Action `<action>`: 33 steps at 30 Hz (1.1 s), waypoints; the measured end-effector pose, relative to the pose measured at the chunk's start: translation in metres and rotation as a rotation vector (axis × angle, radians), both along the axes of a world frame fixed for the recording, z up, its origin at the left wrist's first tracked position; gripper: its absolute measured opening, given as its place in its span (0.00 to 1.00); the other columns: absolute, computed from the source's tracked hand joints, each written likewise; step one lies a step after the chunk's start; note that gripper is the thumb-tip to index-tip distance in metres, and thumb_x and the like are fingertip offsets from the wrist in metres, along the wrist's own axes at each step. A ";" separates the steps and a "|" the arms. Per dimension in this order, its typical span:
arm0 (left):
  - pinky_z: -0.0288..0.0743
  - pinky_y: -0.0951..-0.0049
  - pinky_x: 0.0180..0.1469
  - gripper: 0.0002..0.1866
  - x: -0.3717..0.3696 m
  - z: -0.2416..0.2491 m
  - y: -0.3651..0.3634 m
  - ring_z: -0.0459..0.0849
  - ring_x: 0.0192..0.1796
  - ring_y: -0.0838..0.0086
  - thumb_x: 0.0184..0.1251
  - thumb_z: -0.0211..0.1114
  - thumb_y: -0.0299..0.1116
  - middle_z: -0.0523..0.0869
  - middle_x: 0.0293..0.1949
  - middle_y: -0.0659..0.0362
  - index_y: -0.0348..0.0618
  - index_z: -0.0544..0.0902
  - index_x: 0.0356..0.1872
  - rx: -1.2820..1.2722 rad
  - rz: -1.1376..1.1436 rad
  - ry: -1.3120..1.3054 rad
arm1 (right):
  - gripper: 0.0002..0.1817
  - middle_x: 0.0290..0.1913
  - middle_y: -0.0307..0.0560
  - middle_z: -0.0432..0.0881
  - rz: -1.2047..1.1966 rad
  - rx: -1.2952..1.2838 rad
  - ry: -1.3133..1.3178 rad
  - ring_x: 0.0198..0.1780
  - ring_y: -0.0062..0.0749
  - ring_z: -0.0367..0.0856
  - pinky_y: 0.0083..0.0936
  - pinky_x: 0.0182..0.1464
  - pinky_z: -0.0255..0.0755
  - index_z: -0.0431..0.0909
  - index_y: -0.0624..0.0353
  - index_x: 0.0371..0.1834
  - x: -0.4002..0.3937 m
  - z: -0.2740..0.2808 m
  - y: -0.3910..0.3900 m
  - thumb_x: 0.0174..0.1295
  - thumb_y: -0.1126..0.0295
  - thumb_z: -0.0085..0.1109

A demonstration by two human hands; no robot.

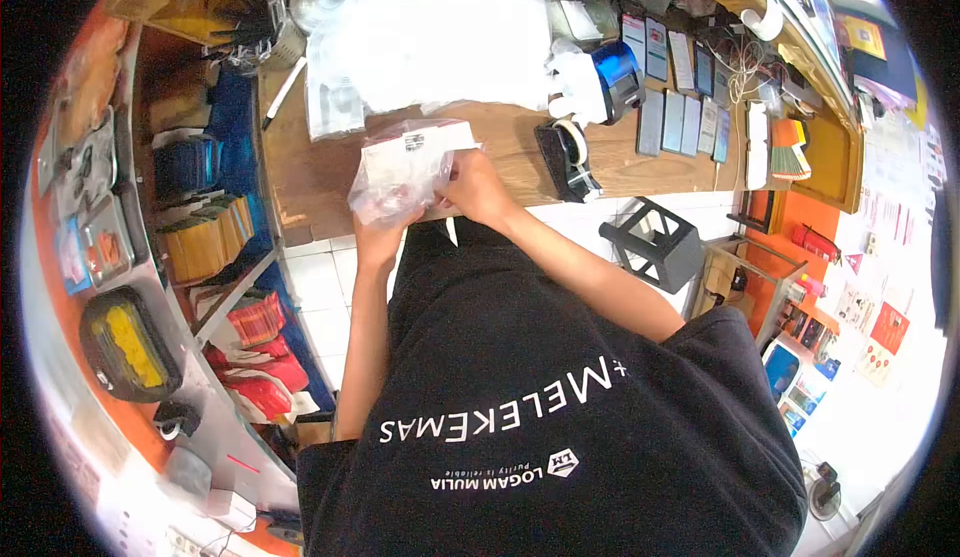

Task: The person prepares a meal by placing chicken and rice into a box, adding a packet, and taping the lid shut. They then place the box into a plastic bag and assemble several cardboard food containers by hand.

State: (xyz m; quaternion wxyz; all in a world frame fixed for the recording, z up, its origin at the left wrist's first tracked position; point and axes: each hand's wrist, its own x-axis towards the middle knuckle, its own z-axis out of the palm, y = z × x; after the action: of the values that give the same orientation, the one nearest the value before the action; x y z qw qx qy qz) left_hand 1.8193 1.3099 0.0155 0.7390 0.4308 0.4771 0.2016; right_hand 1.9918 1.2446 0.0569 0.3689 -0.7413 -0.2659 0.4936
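Note:
A package in clear, crinkled plastic, with a white label on it, is held above the near edge of the wooden table. My left hand grips its lower left part, and the plastic covers some of those fingers. At its right side, my right hand has its fingers closed on the plastic. A black tape dispenser with a roll of tape stands to the right of my right hand. Beyond the package lie sheets of clear plastic and a brightly lit white surface.
Several phones lie in rows at the right of the wooden table. Nearer are a blue and black cylindrical object and crumpled white material. A white stick with a dark tip lies left. A black stool stands below right.

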 end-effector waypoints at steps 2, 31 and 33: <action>0.82 0.70 0.46 0.22 0.004 0.010 0.002 0.86 0.48 0.70 0.48 0.72 0.13 0.87 0.47 0.56 0.33 0.83 0.48 -0.014 -0.058 0.025 | 0.10 0.30 0.50 0.87 -0.025 0.062 -0.162 0.32 0.31 0.87 0.30 0.35 0.80 0.84 0.70 0.39 -0.006 0.003 -0.009 0.53 0.80 0.64; 0.79 0.74 0.46 0.08 0.021 -0.015 -0.019 0.85 0.40 0.73 0.71 0.63 0.21 0.86 0.42 0.54 0.32 0.82 0.48 -0.087 0.104 -0.168 | 0.06 0.38 0.49 0.87 -0.501 0.153 0.731 0.33 0.27 0.84 0.22 0.37 0.81 0.84 0.72 0.42 -0.011 -0.009 -0.027 0.65 0.79 0.64; 0.80 0.74 0.46 0.07 0.021 -0.017 -0.018 0.84 0.41 0.73 0.71 0.64 0.21 0.86 0.42 0.54 0.32 0.82 0.48 -0.081 0.082 -0.184 | 0.07 0.39 0.50 0.87 -0.505 0.141 0.733 0.33 0.27 0.84 0.24 0.39 0.82 0.83 0.73 0.43 -0.010 -0.005 -0.028 0.65 0.79 0.63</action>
State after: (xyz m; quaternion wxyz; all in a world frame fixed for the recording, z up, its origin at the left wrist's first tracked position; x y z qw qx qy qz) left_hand 1.8401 1.2916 -0.0018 0.7878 0.3601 0.4321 0.2509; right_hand 1.9819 1.2162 0.0518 0.5974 -0.5324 0.0386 0.5985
